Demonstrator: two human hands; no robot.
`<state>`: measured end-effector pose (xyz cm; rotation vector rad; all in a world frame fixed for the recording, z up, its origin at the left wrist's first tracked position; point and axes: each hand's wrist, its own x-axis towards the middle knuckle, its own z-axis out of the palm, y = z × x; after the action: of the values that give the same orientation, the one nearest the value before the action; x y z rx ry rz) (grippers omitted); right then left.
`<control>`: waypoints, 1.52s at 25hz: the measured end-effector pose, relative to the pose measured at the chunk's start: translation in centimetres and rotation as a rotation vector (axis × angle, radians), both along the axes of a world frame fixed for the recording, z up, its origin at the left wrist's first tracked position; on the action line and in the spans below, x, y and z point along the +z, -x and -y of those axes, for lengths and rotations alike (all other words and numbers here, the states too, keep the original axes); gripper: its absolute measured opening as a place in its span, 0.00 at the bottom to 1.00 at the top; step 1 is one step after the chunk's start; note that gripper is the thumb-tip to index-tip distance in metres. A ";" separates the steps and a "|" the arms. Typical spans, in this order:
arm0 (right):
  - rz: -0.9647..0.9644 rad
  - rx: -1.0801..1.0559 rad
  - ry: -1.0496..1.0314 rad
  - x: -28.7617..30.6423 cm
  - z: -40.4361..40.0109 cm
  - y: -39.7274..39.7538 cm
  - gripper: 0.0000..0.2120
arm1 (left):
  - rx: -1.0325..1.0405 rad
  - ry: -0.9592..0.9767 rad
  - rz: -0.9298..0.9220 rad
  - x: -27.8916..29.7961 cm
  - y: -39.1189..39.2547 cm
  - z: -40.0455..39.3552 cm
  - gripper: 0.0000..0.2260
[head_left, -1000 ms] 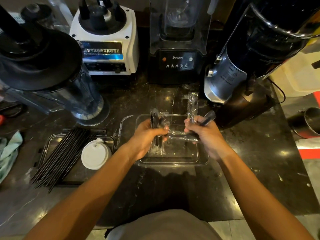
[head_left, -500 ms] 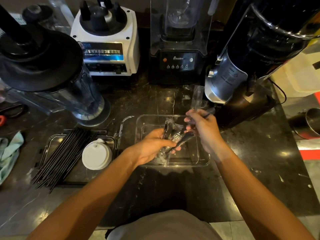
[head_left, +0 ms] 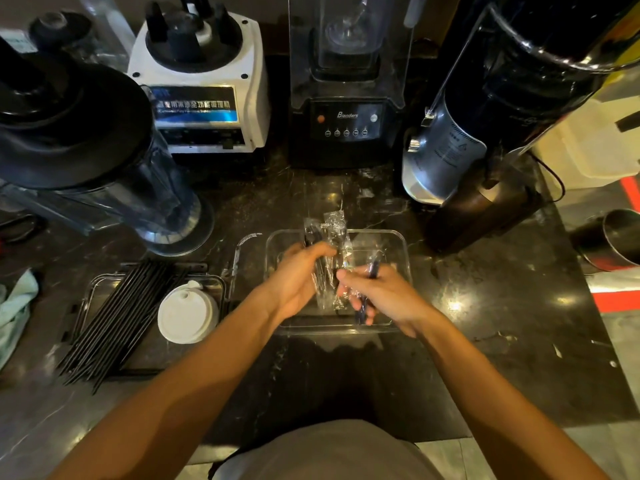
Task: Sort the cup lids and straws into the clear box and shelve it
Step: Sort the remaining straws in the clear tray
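Straws in crinkly clear plastic wrappers [head_left: 329, 258], dark inside their sleeves, are gathered upright in the left hand [head_left: 298, 278], whose fingers curl round the bundle just above the clear rectangular plastic box [head_left: 403, 247]. Holding them as one sheaf over the box looks meant to line them up so that they drop in lengthwise together. The right hand [head_left: 377, 292] meets the bundle's lower end with its fingertips pinching the wrappers, and a dark blue pen-like stick [head_left: 363, 306] is tucked under its curled fingers; what that stick is, I cannot tell. Both hands hang over the box's middle, and its floor is mostly hidden beneath them.

To the left of the box, a shallow clear tray with a dark frame [head_left: 104, 282] carries a fan of long black unwrapped straws [head_left: 114, 317] laid diagonally, their tips overhanging the tray's near edge, and a white round plastic cup lid [head_left: 188, 313] that sits at the tray's right end beside them. These seem to be waiting their turn for sorting. A thin clear curved piece [head_left: 242, 244], perhaps the box's cover, lies between tray and box.

All of this rests on a dark, speckled, glossy stone bench [head_left: 485, 306]. Along its back stand a white blender base [head_left: 204, 98], a black blender in a clear hood [head_left: 346, 98], a tilted clear jug with a black lid [head_left: 86, 150] and a tall dark machine [head_left: 485, 133]. A pale green cloth [head_left: 15, 310] lies at the far left, a steel cup [head_left: 621, 240] at the right.
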<state>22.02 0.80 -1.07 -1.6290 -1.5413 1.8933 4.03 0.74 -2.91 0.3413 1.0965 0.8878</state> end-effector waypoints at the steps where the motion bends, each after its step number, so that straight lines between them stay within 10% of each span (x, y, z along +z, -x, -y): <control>1: 0.002 0.014 0.017 -0.1 0.1 0.3 0.16 | -0.004 -0.001 0.034 0.1 -0.2 -0.2 0.21; 10: -0.195 -0.380 0.259 -1.2 -0.3 -0.6 0.14 | -0.061 -0.139 -0.259 -0.7 -0.1 -2.1 0.11; 16: -0.442 -0.750 0.474 -3.2 0.5 0.1 0.06 | -0.845 -0.589 -0.943 -1.8 -0.8 -3.7 0.15; 24: -0.460 -1.039 0.538 -4.1 0.2 1.5 0.19 | -0.860 -0.521 -1.015 -4.3 -4.2 -4.4 0.25; 38: 0.209 -0.819 0.283 -6.9 -1.0 2.9 0.05 | -0.669 -0.544 -1.044 -5.8 -2.0 -3.2 0.19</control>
<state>19.13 1.84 -8.00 -2.1694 -0.4846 1.5332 6.00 3.92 -8.75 1.6520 1.5028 0.3386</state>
